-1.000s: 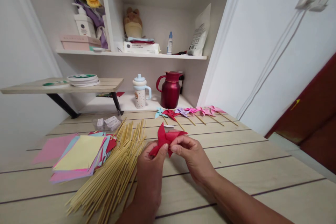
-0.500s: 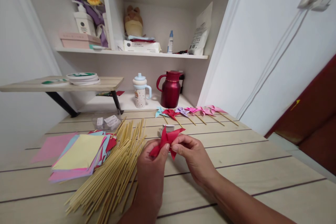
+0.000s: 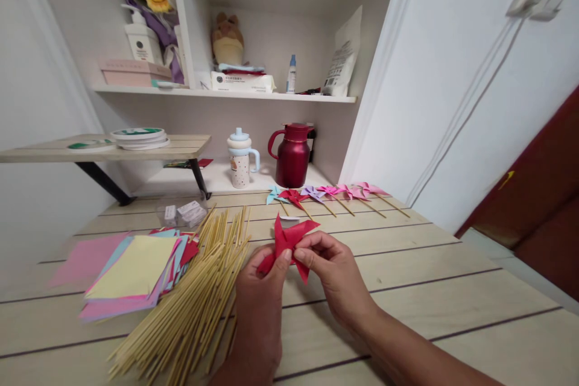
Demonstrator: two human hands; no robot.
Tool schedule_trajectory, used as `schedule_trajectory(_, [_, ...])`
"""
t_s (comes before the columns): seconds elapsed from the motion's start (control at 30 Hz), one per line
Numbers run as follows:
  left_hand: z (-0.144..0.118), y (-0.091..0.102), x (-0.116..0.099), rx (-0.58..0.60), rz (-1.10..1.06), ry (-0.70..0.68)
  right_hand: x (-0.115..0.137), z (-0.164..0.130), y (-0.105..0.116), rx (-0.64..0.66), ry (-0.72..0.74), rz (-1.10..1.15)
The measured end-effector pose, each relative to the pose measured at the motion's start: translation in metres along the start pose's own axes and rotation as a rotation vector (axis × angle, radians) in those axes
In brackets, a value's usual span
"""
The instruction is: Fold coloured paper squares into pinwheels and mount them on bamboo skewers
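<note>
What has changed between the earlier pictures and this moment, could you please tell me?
The red paper pinwheel has shifted slightly: its lower point now reaches further down and shows more. The left hand and right hand have not let go of it. The row of pinwheels, the thin sticks and the paper sheets stayed where they were.

a red jug (image 3: 292, 160) stands near a speckled, lidded cup (image 3: 240, 167).

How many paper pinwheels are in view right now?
7: held red pinwheel between left hand and right hand; six in a row across the table, left to right: light-blue pinwheel, mounted red pinwheel, purple pinwheel, hot-pink pinwheel, inner pink pinwheel, rightmost pink pinwheel.
</note>
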State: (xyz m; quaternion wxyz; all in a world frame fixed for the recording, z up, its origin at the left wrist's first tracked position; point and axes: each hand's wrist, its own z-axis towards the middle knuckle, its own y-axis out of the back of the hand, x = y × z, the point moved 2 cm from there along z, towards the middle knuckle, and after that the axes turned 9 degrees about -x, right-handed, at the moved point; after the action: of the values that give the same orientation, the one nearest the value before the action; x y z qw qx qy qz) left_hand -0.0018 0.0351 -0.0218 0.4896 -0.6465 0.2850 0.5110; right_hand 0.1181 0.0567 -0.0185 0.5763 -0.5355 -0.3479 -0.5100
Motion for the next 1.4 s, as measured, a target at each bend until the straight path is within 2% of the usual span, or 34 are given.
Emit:
schedule_trajectory(0.23, [-0.002,-0.001,-0.003,-0.018,-0.029,0.036,-0.001,0.001,-0.001,-0.016,-0.006,0.117])
schedule_trajectory(0.4, [-0.005,0.000,-0.002,-0.029,-0.044,0.081,-0.001,0.001,0.002,-0.036,0.002,0.030])
schedule_trajectory(0.67, [-0.004,0.002,0.015,-0.022,-0.152,0.162,0.003,0.000,0.001,-0.049,0.011,-0.032])
schedule_trajectory(0.87, [-0.007,0.003,0.014,-0.050,-0.138,0.204,0.003,0.000,0.000,-0.020,0.018,-0.024])
schedule_trajectory(1.17, [-0.007,0.004,0.011,-0.007,-0.073,0.144,0.002,0.002,0.001,0.011,0.025,-0.049])
schedule_trajectory(1.4, [-0.001,0.004,-0.001,-0.037,0.135,-0.114,0.003,0.001,0.001,-0.006,0.027,-0.013])
